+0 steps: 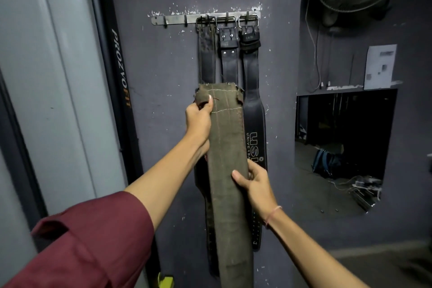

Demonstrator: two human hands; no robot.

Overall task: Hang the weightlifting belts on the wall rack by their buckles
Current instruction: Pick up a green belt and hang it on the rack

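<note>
Here, both hands hold a worn olive belt upright before the wall, below the metal rack. The left hand grips its frayed upper end, and the right hand curls round its edge lower down. Three dark belts hang by their buckles from the rack's right part, partly hidden behind the olive belt.
</note>
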